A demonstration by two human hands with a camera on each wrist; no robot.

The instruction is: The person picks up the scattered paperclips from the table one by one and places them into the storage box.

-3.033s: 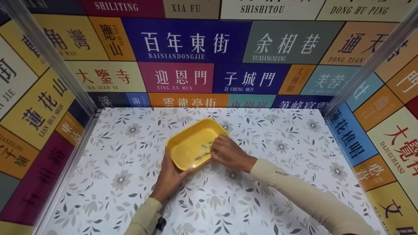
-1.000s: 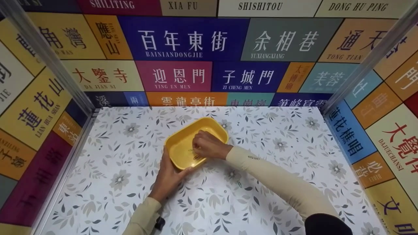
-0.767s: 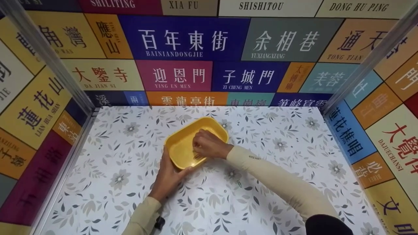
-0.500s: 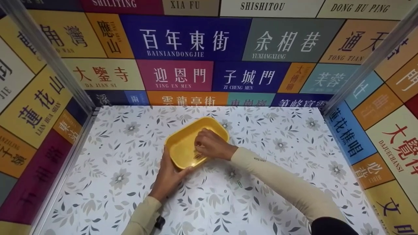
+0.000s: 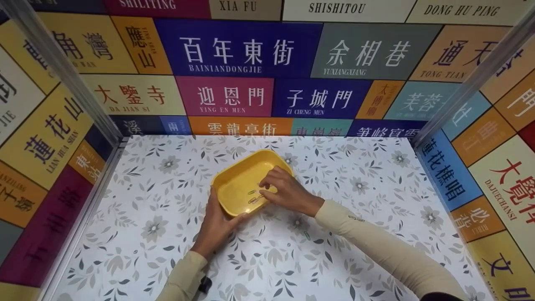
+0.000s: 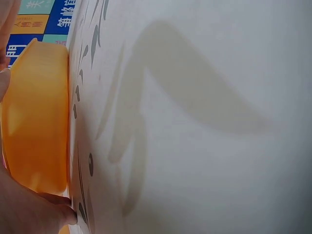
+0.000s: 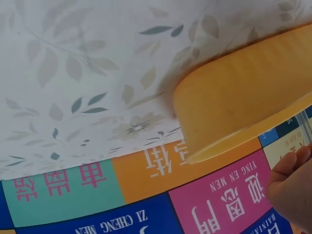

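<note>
A yellow tray lies on the flowered table top near its middle. My left hand grips its near left corner, thumb on the front rim. My right hand hovers over the tray's right half with curled fingers, fingertips close together just right of two paper clips on the tray floor. Whether it pinches a clip is hidden. In the left wrist view the tray wall stands beside my palm. The right wrist view shows the tray's outer wall and one finger.
A single small paper clip lies on the table top just in front of my right wrist. Colourful sign-covered walls close the space at the back and both sides, with metal posts in the corners.
My right hand reached deeper into the tray over the clips, then drew back to the right, uncovering two clips. The left hand and the tray stayed put.
</note>
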